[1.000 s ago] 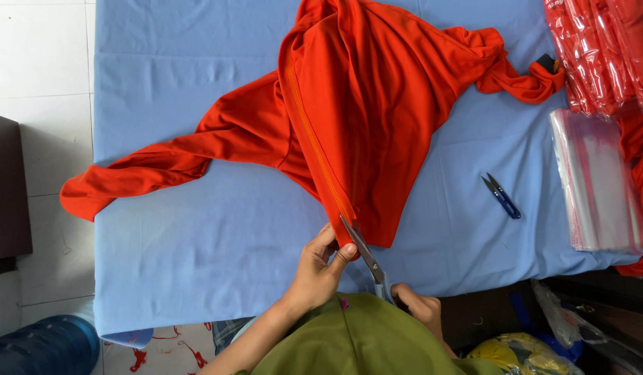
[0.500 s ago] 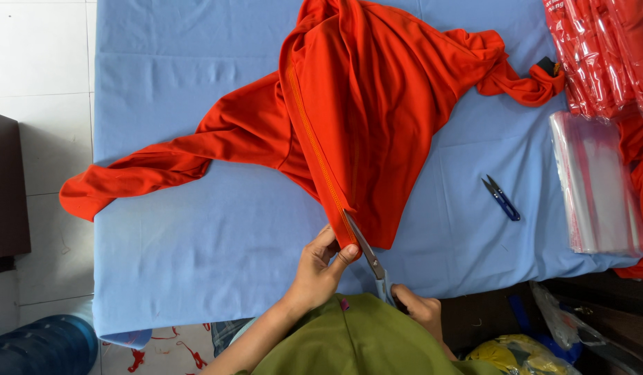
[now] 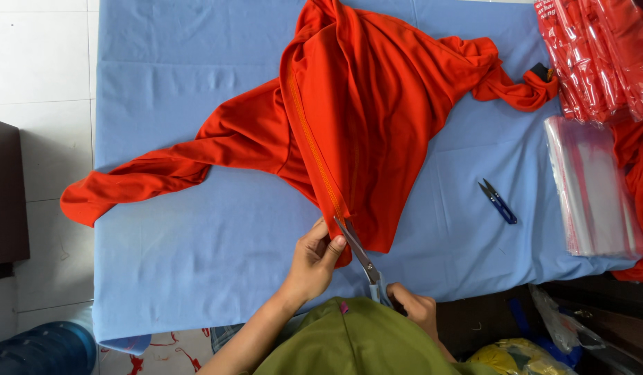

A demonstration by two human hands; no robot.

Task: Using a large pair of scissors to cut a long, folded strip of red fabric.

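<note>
Below, one orange garment (image 3: 377, 125), one scissors (image 3: 359, 253), two hands (image 3: 311, 264), one blue snips (image 3: 498, 203).

Your view is bright and evenly lit, soft daylight look, no harsh shadows. Only faint shadow sits under the orange garment (image 3: 377, 118) folds just beyond your left hand (image 3: 313, 264) fingertips. Glare shows on the clear plastic bags (image 3: 592, 187) far to the right of your fingers, plus sheen on the scissors (image 3: 359, 253) blades between your hands. Focus is sharp around your fingers; your right hand (image 3: 415, 309) is crisp too. Bottom edge goes dim. No motion blur.
</note>
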